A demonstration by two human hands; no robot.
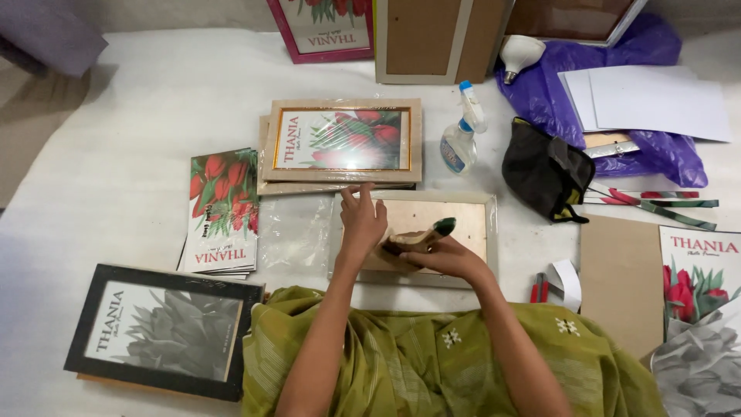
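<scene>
Both hands work over a pale picture frame lying face-down on the white table: left hand pressing its edge, fingers spread, right hand clamped around a green-tipped wooden tool, beside a spray bottle.

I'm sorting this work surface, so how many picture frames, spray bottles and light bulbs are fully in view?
Picture frames: 3, a black one, a wrapped one, one under the hands
Spray bottles: 1
Light bulbs: 1
Total: 5
</scene>
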